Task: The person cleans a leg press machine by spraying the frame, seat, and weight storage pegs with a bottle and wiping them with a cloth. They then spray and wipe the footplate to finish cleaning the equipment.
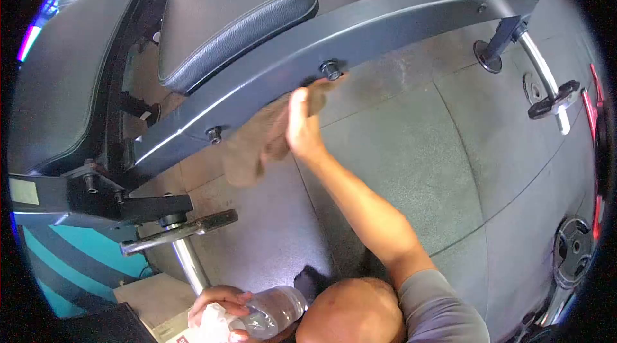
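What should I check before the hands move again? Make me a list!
1. Right hand has the cloth: ok, the brown cloth is held, thumb showing.
2. Cloth near the metal beam: ok, it's along the lower edge.
3. Cloth's way free of bumps: not ok, a black bolt sticks out by its upper end.
4. Left hand has the bottle: ok, held around its white top.
5. Cloth clean: cannot tell, it's blurry.
6. Enough liquid in the bottle: cannot tell, the level isn't clear.
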Motion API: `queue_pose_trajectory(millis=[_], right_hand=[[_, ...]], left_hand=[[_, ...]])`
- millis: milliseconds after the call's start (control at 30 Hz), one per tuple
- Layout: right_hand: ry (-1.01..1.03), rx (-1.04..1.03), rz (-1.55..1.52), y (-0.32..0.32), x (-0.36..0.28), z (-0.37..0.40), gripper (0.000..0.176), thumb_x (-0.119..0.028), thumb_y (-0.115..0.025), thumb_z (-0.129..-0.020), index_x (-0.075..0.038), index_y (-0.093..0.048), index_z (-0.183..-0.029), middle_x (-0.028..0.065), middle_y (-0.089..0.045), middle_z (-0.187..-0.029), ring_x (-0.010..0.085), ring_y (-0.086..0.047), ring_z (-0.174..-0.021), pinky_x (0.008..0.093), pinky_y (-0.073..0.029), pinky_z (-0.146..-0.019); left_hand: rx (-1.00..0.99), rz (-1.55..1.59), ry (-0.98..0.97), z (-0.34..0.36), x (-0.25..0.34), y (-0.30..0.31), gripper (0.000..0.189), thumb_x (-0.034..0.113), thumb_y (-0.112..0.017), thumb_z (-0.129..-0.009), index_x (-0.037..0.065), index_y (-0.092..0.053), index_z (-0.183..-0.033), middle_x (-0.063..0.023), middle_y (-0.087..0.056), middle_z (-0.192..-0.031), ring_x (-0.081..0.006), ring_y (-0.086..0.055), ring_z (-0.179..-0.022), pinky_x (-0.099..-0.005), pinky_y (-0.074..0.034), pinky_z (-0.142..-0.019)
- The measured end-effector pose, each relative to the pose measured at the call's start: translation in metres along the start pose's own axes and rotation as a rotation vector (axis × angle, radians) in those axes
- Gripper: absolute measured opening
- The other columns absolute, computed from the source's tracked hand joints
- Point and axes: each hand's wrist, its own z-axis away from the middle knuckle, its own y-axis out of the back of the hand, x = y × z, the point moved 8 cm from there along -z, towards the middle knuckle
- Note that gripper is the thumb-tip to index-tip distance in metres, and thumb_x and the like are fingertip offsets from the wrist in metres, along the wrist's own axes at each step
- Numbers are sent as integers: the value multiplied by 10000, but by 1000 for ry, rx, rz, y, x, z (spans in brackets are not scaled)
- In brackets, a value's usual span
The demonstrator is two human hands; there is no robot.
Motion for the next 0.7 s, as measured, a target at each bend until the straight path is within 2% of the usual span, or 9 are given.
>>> queue_pose_trajectory(millis=[133, 300, 333, 433, 500, 533, 567, 633, 700], right_hand=[[-362, 112, 200, 70, -16, 7, 608, -553, -265, -1042, -12, -538, -1087, 109, -592, -1065, 222, -561, -975, 407, -463, -875], [209, -144, 20, 98, -43, 15, 844, -699, -317, -911, 17, -499, -1319, 189, -594, -1260, 324, -591, -1138, 468, -446, -1023], [429, -129, 263, 101, -63, 11, 819, -673, -402, -864, -13, -497, -1338, 192, -569, -1286, 333, -545, -1179, 501, -408, -1041], [1008, -191, 980, 45, -92, -15, 851, -595, -657, -723, -102, -490, -1396, 201, -493, -1365, 360, -408, -1304, 599, -294, -1095], [957, -291, 993, 49, -122, -41, 886, -561, -749, -622, -125, -533, -1362, 192, -500, -1377, 398, -420, -1308, 600, -316, -1082], [930, -340, 999, 50, -138, -52, 907, -544, -794, -571, -137, -554, -1345, 188, -504, -1383, 416, -427, -1310, 601, -327, -1076], [1004, -147, 924, 75, -150, -84, 908, -526, -807, -533, -113, -578, -1310, 200, -528, -1355, 414, -460, -1286, 572, -357, -1064], [925, -21, 1047, 138, -162, -151, 519, -579, -709, -531, -93, -736, -711, 175, -665, -674, 371, -665, -700, 480, -539, -698], [1071, -32, 1119, 142, -201, -176, 525, -579, -587, -756, -82, -755, -762, 192, -692, -739, 347, -697, -753, 454, -544, -672]], left_hand=[[15, -5, 25, 1, 1, 0, 351, 337, -597, -835, -13, -622, -834, -162, -630, -856, -273, -648, -774, -372, -524, -710], [16, 67, -88, 7, -34, 10, 497, 466, -697, -847, -26, -645, -802, -152, -626, -834, -240, -671, -669, -341, -570, -583], [84, -28, -171, 9, -43, 10, 680, 656, -600, -853, -11, -614, -719, -149, -631, -778, -237, -681, -625, -343, -568, -602], [-166, -74, -455, 10, -79, 20, 459, 445, -678, -876, -11, -635, -840, -125, -679, -811, -219, -685, -738, -318, -545, -634], [-328, 171, -435, 10, -124, 27, 372, 336, -741, -857, 1, -631, -739, -138, -674, -774, -258, -707, -769, -349, -569, -703], [-386, -41, -563, 20, -158, 39, 454, 434, -677, -888, 5, -628, -747, -138, -695, -781, -223, -680, -709, -321, -536, -659], [-207, 15, -353, 18, -121, 31, 449, 431, -674, -889, 6, -628, -751, -139, -692, -784, -226, -678, -711, -324, -535, -660], [5, -4, -107, 13, -54, 11, 440, 425, -666, -890, 7, -627, -758, -140, -688, -791, -231, -675, -715, -329, -533, -662], [30, -11, -56, 14, -39, 12, 431, 418, -658, -892, 8, -627, -765, -142, -684, -798, -237, -671, -719, -334, -531, -665]])
